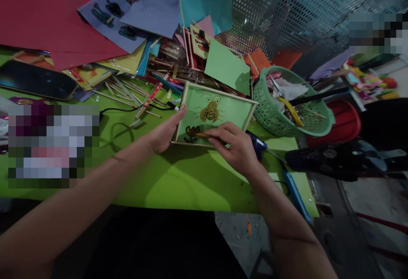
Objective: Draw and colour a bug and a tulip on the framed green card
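A light green picture (197, 102) with a thin wooden border lies tilted before me. On it are a brown-yellow bug drawing (209, 110) and, lower left, a flower with a black outline and brown-orange petals (192, 131). My left hand (167, 131) grips the picture's left border, thumb up along the edge. Pinched in my right hand (234, 145) is a slim orange pencil (202, 134), its tip at the flower's right petals. Most of the pencil is hidden by my fingers, so I cannot tell its exact type.
Behind the picture lie loose wooden sticks (119, 90) and colored paper sheets (228, 66). A green basket (259, 100) with tools stands to the right. By my right wrist is a blue glue gun (256, 143). A dark phone (35, 79) lies at left on the green tabletop (178, 181).
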`<state>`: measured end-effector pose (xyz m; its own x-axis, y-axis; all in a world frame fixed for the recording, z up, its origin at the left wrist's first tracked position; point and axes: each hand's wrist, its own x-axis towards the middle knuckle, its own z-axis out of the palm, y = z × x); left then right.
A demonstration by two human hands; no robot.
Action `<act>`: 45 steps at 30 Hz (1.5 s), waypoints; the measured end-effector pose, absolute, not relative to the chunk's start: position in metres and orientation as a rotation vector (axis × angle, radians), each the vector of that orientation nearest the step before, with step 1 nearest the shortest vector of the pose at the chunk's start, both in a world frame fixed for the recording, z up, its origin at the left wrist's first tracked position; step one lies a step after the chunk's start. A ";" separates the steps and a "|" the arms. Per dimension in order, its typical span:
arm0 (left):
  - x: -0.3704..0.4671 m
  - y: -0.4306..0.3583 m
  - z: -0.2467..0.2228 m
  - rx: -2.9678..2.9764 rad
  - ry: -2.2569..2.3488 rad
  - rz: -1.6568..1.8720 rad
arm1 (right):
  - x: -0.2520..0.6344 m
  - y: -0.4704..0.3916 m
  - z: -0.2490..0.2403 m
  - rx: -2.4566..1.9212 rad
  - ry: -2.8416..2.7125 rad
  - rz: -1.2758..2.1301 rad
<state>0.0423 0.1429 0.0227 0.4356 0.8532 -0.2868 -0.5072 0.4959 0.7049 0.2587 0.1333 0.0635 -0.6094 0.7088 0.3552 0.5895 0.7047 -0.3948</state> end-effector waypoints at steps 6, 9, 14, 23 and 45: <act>0.043 0.142 0.023 0.573 0.687 0.889 | 0.256 0.132 0.062 -0.997 -2.414 0.335; 0.043 0.142 0.023 0.569 0.662 0.893 | 0.255 0.131 0.062 -0.996 -2.411 0.331; 0.043 0.142 0.025 0.556 0.666 0.880 | 0.256 0.131 0.062 -0.997 -2.411 0.324; 0.043 0.143 0.025 0.546 0.683 0.890 | 0.257 0.132 0.062 -0.998 -2.413 0.315; 0.043 0.141 0.035 0.520 0.665 0.844 | 0.257 0.132 0.063 -0.999 -2.333 0.276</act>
